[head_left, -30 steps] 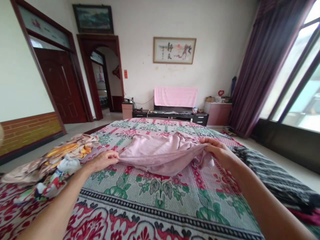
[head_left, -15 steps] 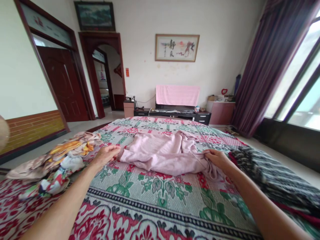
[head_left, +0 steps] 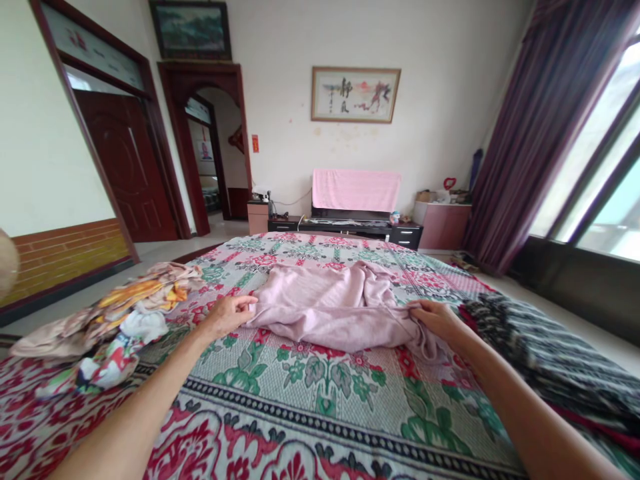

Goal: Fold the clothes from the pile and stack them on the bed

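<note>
Left hand (head_left: 229,316): thumb and fingers pinched on the left end of a pale pink knit garment (head_left: 325,327). Right hand (head_left: 436,317): fingertips gripping the garment's right upper corner.

Edges and room: floral blanket (head_left: 245,377) runs on all sides of the garment; a broad stretch of its pattern shows on the near side, another beyond, up to the far edge in front of the black TV cabinet (head_left: 406,237). To the left, a crumpled heap of printed clothes (head_left: 147,300) lies well apart from the garment, its near part close to the left forearm. To the right, a black-and-white striped textile (head_left: 545,353) lies near the right forearm; the gap on this side is narrower.

Position of garment: flat on the blanket, between both hands. Near part folded over in a loose, wrinkled band running from hand to hand; far part spread beyond the hands; right end droops in folds below the right hand
</note>
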Motion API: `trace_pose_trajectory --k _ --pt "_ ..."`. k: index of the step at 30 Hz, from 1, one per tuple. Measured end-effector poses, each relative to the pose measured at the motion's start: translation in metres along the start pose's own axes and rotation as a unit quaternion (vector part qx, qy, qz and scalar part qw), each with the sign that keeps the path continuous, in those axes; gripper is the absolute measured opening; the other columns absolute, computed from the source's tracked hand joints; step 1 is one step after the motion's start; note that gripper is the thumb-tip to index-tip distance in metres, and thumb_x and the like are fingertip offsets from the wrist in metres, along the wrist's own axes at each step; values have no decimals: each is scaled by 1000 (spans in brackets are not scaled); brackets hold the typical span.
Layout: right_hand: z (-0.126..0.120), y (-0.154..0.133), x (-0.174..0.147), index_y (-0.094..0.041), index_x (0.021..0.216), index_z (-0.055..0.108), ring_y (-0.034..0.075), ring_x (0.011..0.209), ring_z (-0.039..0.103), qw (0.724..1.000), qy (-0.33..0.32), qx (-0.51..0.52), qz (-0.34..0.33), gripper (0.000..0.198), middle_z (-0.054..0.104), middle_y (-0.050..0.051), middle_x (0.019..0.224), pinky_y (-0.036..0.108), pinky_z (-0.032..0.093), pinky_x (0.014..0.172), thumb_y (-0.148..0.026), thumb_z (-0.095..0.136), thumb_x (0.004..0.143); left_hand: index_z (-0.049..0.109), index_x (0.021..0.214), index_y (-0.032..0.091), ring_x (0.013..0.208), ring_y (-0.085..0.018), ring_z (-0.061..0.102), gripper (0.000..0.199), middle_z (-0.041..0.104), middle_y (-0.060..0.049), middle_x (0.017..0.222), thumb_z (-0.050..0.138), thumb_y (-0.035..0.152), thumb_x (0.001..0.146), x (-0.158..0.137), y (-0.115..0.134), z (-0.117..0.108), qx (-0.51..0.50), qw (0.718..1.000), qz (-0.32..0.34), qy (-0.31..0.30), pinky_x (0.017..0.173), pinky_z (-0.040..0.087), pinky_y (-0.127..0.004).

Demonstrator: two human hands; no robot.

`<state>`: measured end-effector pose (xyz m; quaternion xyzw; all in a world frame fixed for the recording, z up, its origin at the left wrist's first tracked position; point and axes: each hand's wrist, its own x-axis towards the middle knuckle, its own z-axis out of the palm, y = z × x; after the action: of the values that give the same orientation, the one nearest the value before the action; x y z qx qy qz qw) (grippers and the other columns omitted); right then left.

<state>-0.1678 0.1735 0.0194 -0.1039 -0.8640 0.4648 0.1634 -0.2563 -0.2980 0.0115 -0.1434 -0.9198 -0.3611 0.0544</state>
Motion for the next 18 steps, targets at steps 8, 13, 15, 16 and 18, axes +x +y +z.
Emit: trace_pose_trajectory --k 8,13,15,16,18 --pt "-5 -7 -5 -15 79 72 13 54 51 1000 -12 1 19 26 63 -1 60 22 38 50 -28 56 63 76 95 19 57 -13 52 40 64 -1 66 56 35 65 -7 14 -6 36 999 29 -12 57 40 -24" --pt "-6 -6 -3 -17 71 72 13 54 53 1000 3 -31 -1 19 62 -1 58 22 39 49 -28 59 62 75 101 17 63 -16 56 46 65 -3 72 58 39 65 -6 4 -6 33 999 31 -30 59 42 -24" --pt "-6 -6 -2 -17 70 72 13 54 53 999 6 -34 -5 19 62 -1 57 22 39 50 -27 58 62 75 102 17 65 -16 57 46 66 -3 74 58 39 66 -4 -1 -5 39 998 34 -39 60 43 -24" --pt "-6 -6 -1 -17 70 72 13 53 53 999 6 -33 -3 19 62 -1 57 22 39 50 -27 58 62 75 102 17 66 -16 58 45 67 -4 75 57 39 67 -3 -3 -5 49 997 36 -41 61 43 -24" --pt "-5 -5 -1 -16 69 72 12 52 51 999 5 -32 2 19 62 -1 55 22 38 49 -26 57 61 75 100 18 67 -17 58 42 68 -4 77 56 38 68 -1 -5 -5 79 995 42 -43 62 42 -25"
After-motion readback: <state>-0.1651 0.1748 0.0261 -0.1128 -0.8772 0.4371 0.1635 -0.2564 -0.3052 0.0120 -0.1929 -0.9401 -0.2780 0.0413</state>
